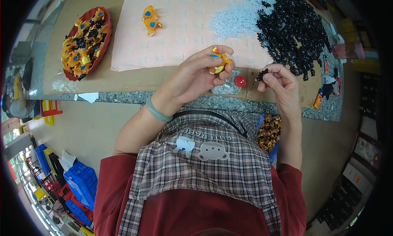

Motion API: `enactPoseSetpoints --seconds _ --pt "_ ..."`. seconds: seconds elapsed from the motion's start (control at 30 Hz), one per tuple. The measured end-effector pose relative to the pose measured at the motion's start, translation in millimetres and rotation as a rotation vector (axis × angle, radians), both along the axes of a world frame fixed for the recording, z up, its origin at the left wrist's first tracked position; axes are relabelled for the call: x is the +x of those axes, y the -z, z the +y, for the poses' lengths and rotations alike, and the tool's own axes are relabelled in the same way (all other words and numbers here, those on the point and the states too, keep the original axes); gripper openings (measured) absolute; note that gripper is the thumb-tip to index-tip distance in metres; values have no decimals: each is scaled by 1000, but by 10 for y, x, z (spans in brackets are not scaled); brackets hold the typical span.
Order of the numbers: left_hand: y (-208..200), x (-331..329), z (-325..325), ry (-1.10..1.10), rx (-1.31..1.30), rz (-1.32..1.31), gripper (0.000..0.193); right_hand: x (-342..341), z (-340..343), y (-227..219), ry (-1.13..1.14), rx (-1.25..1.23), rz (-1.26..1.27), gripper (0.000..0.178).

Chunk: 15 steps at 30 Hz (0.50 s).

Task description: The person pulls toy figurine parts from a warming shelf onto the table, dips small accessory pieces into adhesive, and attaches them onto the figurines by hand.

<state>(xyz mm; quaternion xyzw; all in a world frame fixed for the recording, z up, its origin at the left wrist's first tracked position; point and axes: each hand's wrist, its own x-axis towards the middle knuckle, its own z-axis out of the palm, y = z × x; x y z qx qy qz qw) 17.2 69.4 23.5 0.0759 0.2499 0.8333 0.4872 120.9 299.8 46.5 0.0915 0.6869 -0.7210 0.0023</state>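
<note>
My left hand (200, 70) is closed around an orange and yellow toy figure (221, 63) with a bit of red at its top, held above the table's near edge. To its right, my right hand (282, 82) pinches a small black piece (262, 75) between thumb and fingers; its exact shape is too small to make out. Between the hands, a clear container with a round red cap (240, 81) rests on the table. Two more orange figures (151, 20) with blue patches lie on the pale pink cloth (180, 43).
At the left, a red scalloped tray (107, 39) holds several orange figures and black pieces. Piles of white pieces (237, 17) and black pieces (286, 31) spread across the far right. Small packets (318, 98) lie at the right edge. Blue crates (82, 183) stand at lower left.
</note>
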Motion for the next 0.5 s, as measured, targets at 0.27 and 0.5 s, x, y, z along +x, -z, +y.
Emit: enactPoseSetpoints --seconds 0.27,0.5 --pt "52 -9 -75 43 71 -10 32 46 -72 -14 -19 44 -10 19" --pt "9 43 -76 -79 -142 131 41 48 -209 -23 -78 449 -9 15"
